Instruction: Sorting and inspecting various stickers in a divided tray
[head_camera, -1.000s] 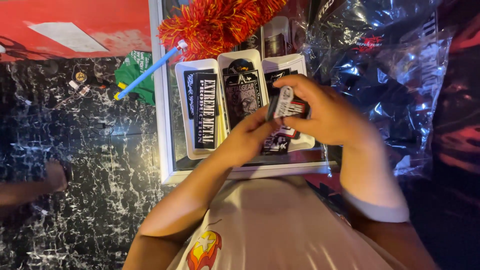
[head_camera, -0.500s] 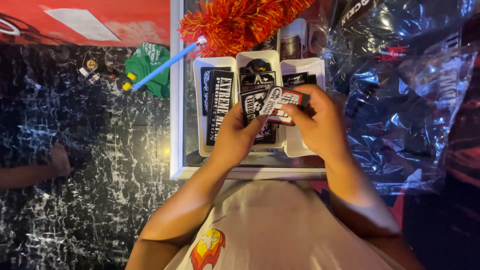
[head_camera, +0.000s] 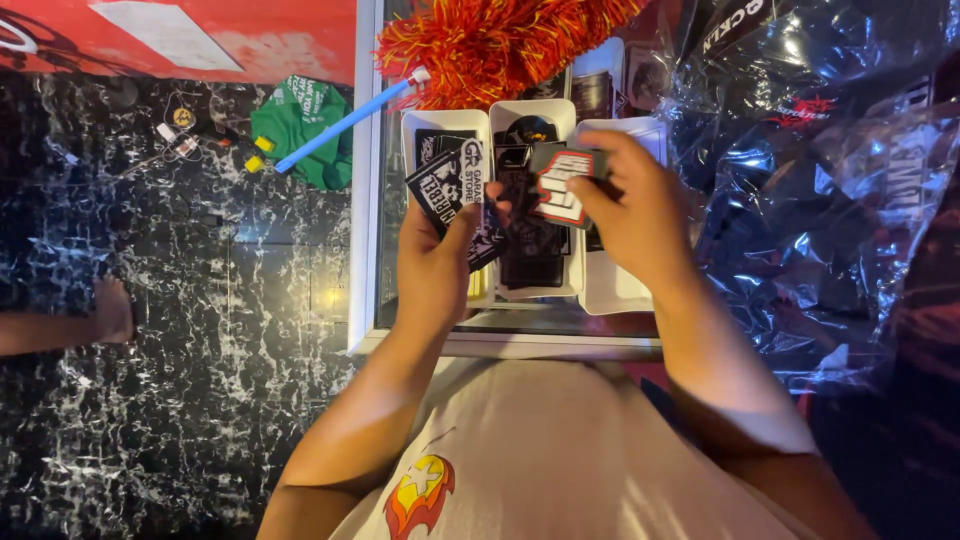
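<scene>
1. Two bare hands show in the head view above three white rectangular plastic trays (head_camera: 610, 295) on a glass-topped counter.
2. Left hand (head_camera: 435, 265) pinches a black-and-white printed sticker stack (head_camera: 450, 190), tilted, over the left tray.
3. Right hand (head_camera: 640, 215) closes its fingertips on a small red, white and black die-cut sticker (head_camera: 562, 185) above the middle tray.
4. Crinkled clear plastic bags (head_camera: 830, 200) lie right, their contents hard to make out.
5. Beyond the trays, an orange-red tinsel duster (head_camera: 480, 45) is cut off at the top.
</scene>
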